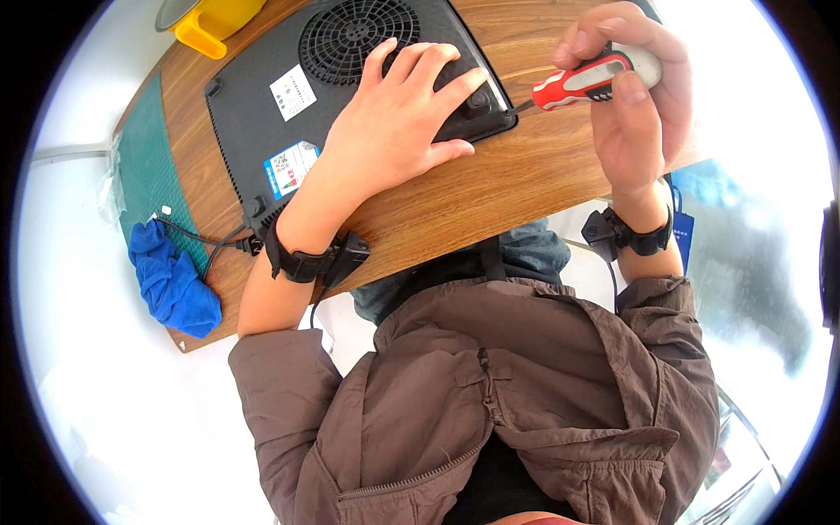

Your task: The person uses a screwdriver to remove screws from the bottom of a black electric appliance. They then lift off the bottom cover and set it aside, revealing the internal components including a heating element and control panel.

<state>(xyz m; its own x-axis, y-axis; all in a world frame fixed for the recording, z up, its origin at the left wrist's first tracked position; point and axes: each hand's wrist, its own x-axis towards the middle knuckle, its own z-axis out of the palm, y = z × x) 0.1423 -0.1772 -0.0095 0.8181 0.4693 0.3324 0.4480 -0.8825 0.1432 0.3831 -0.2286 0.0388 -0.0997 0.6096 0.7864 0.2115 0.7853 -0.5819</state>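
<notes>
The induction cooktop (241, 118) has a matt black plastic underside; the screwdriver handle (569, 86) is smooth plastic. The tabletop (437, 206) looks like satin-smooth wood, with matt blue cloth (175, 280) at its near left corner.

Upper edge cuts off yellow container (229, 16) and black appliance (241, 131). Left hand (398, 114) conceals part of the appliance. Tip contact of screwdriver (582, 79) cannot be determined.

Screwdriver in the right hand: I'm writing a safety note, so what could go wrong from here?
The screwdriver might slip at the corner of the black appliance and jab the left hand, spread close by. The power cord, lying by the blue cloth, could snag if the appliance shifts.
</notes>
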